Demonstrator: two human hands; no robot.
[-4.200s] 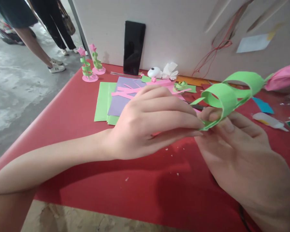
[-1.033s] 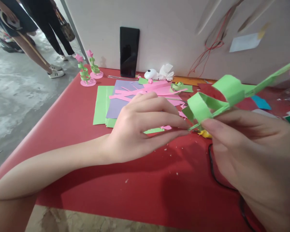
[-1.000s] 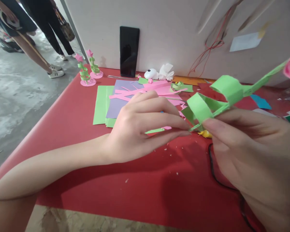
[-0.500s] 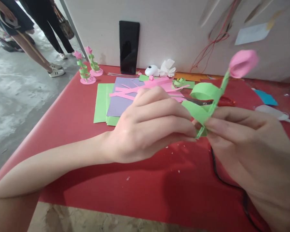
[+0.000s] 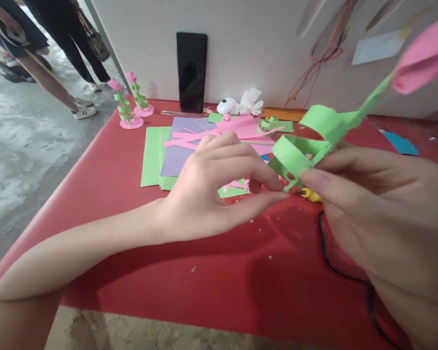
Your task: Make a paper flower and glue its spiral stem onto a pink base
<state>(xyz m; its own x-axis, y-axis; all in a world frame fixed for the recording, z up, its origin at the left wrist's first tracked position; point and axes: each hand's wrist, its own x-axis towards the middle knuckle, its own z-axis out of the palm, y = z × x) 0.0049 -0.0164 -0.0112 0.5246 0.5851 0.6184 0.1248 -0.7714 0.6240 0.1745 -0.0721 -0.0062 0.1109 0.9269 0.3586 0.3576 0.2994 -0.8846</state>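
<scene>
A paper flower (image 5: 374,99) with a pink bud, a thin green stem and looped green leaves is held above the table, tilted up to the right. My right hand (image 5: 379,204) is closed, pinching the stem low down between thumb and fingers. At the stem's lower end, the thumb and fingertip of my left hand (image 5: 215,189) meet in a pinch on the tip. Behind the left hand lie green sheets (image 5: 153,155), a purple sheet (image 5: 177,163) and pink paper strips (image 5: 182,141). Partly hidden by the right hand is a small yellow tool (image 5: 311,195).
Two finished paper flowers (image 5: 126,109) stand on pink round bases at the table's back left. A black phone (image 5: 191,73) leans on the wall. A black cord (image 5: 336,272) runs along the red table (image 5: 204,291). Two people stand at the left.
The flower has tipped further to the right, its bud moving toward the right edge. My left hand has shifted slightly left, its thumb now showing. The yellow tool has come into sight.
</scene>
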